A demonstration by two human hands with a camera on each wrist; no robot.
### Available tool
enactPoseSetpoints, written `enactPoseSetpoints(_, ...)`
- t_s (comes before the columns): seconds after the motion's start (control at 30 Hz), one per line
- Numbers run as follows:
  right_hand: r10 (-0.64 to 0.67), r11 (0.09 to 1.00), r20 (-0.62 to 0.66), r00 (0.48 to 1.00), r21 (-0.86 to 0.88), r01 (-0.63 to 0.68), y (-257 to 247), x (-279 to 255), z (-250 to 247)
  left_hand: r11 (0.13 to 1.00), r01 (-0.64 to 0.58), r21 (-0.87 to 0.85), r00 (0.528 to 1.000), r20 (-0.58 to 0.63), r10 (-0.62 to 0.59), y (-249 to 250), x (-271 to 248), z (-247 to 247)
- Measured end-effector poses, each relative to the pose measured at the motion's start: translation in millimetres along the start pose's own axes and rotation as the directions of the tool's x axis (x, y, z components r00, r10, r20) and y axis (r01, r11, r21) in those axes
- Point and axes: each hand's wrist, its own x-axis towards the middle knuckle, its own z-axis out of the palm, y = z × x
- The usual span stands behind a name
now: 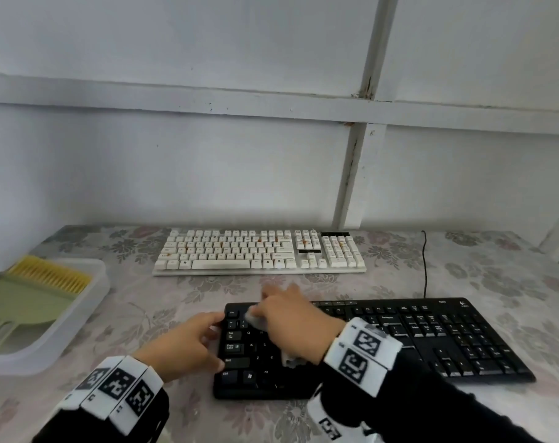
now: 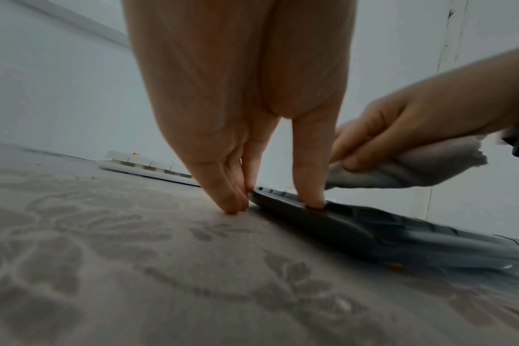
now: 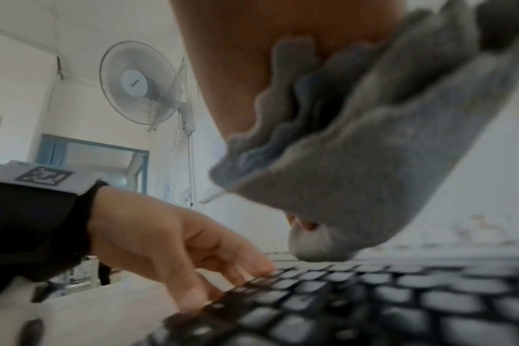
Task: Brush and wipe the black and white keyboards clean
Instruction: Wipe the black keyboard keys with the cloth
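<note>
The black keyboard [image 1: 399, 340] lies near the table's front, the white keyboard [image 1: 259, 252] behind it, with orange crumbs among its keys. My right hand [image 1: 271, 310] grips a bunched grey cloth [image 1: 252, 318] and holds it down on the black keyboard's upper left keys. In the right wrist view the cloth [image 3: 371, 163] hangs from my palm over the black keys [image 3: 371, 299]. My left hand [image 1: 207, 338] rests with straight fingers at that keyboard's left edge. In the left wrist view one fingertip [image 2: 314, 201] touches the keyboard's rim [image 2: 385, 224] and the others stand on the table.
A translucent plastic tray [image 1: 80, 318] at the left holds a green dustpan [image 1: 25, 302] and a yellow-bristled brush [image 1: 51, 276]. A black cable [image 1: 425, 263] runs from the black keyboard toward the wall. A flowered cloth [image 1: 143, 314] covers the table. A crumb [image 2: 394, 265] lies beside the black keyboard.
</note>
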Motion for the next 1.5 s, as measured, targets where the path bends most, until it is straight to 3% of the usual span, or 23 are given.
enactPoseSetpoints(0.1, -0.109, 0.994, 0.039, 0.993, -0.009, 0.109, -27.6, 16.0, 11.3, 0.999, -0.052, 0.007, 0.998, -0.026, 0.052, 2.4, 1.7, -0.5)
enactPoseSetpoints(0.27, -0.051, 0.998, 0.024, 0.998, -0.031, 0.051, -28.2, 10.2, 14.6, 1.0, -0.007, -0.011, 1.0, -0.024, 0.007, -1.2, 2.2, -0.9)
enactPoseSetpoints(0.57, 0.072, 0.997, 0.074, 0.995, -0.04, -0.07, 31.5, -23.7, 3.0, 0.999, 0.018, -0.035, 1.0, 0.001, -0.018, -9.4, 4.7, -0.8)
enactPoseSetpoints(0.63, 0.04, 0.997, 0.084, 0.996, -0.07, -0.034, 30.3, -21.7, -6.6, 0.999, 0.02, -0.033, 1.0, 0.0, -0.02, -12.1, 5.5, -0.5)
enactPoseSetpoints(0.8, -0.124, 0.992, -0.026, 0.992, -0.016, 0.123, -18.8, 7.4, 0.0, 0.998, -0.032, -0.045, 0.999, 0.004, 0.032, -6.1, 5.8, -0.7)
enactPoseSetpoints(0.97, -0.064, 0.998, 0.012, 0.998, -0.027, 0.064, -29.7, 16.0, 17.6, 0.997, -0.041, -0.065, 0.999, 0.011, 0.042, -3.3, 6.4, -0.8)
enactPoseSetpoints(1.3, 0.069, 0.997, 0.058, 0.996, 0.011, -0.07, 46.7, -22.6, 14.2, 0.992, -0.054, -0.113, 0.999, 0.001, 0.054, -12.3, 8.3, 0.2)
enactPoseSetpoints(1.43, 0.127, 0.982, -0.05, 0.991, 0.144, -0.119, 60.5, -20.2, 14.1, 0.993, -0.027, -0.118, 0.999, 0.014, 0.029, -16.5, 10.2, -0.2)
enactPoseSetpoints(1.5, 0.132, 0.983, -0.026, 0.991, 0.131, -0.128, 57.7, -25.7, 16.6, 0.992, -0.024, -0.126, 1.0, 0.01, 0.025, -17.5, 11.9, 0.2)
